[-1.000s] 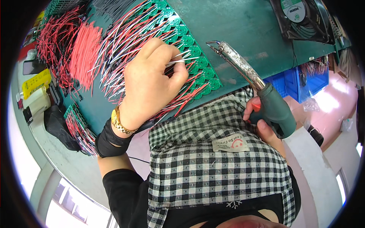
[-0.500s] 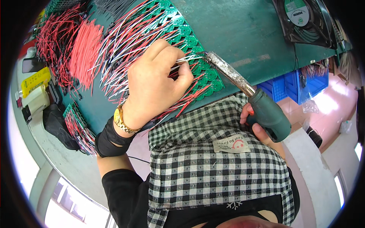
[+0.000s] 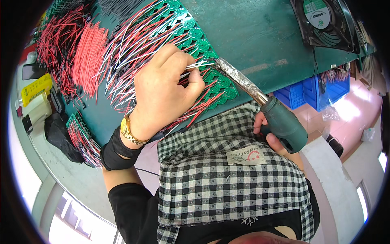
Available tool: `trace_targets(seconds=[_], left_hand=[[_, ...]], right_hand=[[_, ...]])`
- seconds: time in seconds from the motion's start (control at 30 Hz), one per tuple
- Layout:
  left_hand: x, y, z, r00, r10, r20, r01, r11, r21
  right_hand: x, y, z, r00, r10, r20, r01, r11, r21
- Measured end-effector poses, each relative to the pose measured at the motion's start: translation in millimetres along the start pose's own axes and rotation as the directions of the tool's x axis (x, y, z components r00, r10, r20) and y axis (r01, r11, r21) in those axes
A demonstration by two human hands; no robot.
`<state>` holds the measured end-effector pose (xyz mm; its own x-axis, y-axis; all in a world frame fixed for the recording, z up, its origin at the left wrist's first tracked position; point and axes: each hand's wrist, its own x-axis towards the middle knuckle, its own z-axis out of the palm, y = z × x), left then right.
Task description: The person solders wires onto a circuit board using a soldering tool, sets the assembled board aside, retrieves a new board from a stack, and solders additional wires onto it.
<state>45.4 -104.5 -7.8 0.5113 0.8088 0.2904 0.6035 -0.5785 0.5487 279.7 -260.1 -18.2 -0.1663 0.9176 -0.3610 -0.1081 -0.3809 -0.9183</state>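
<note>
My left hand (image 3: 166, 83) pinches a white wire (image 3: 200, 64) between thumb and forefinger, its end over the green circuit boards (image 3: 202, 45). My right hand (image 3: 273, 136) grips the dark green handle of a soldering iron (image 3: 243, 81); part of the hand is hidden behind the handle. The iron's metal barrel slants up to the left, and its tip is at the wire's end over a round board. Whether tip and wire touch is too small to tell. Rows of red, white and black wires (image 3: 134, 57) run leftward from the boards and pass under my left hand.
Loose red wires (image 3: 89, 59) and red-black wires (image 3: 59, 53) lie to the left on the green tabletop (image 3: 252, 36). Another wired board panel (image 3: 83, 134) is at the left edge. A black fan (image 3: 323, 22) stands at the back right, with blue bins (image 3: 310, 93) below the table edge.
The iron and my right hand have shifted slightly to the left, the tip a little lower. My left hand keeps its pinch on the wire and has barely moved.
</note>
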Motion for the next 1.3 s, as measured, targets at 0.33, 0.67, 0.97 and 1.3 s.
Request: trace_targets(seconds=[0.33,0.67,0.97,1.3], left_hand=[[0.6,-3.9,-3.8,1.000,0.003,-0.002,-0.003,1.000,-0.013],[-5.8,3.1,-7.4,1.000,-0.025,0.018,0.027,0.997,-0.068],[-12.6,7.5,3.0,0.995,0.066,0.074,-0.062,0.997,-0.054],[-13.7,9.6,6.0,0.996,0.051,0.072,-0.049,0.998,-0.032]], right_hand=[[-0.9,1.7,2.9,0.999,-0.035,-0.016,0.036,0.992,0.120],[-13.6,8.7,-1.3,0.998,-0.034,-0.058,0.039,0.995,0.097],[-22.4,18.5,-11.9,0.995,-0.086,0.042,0.088,0.995,-0.039],[-23.3,25.8,-8.8,0.997,-0.049,-0.058,0.050,0.999,0.017]])
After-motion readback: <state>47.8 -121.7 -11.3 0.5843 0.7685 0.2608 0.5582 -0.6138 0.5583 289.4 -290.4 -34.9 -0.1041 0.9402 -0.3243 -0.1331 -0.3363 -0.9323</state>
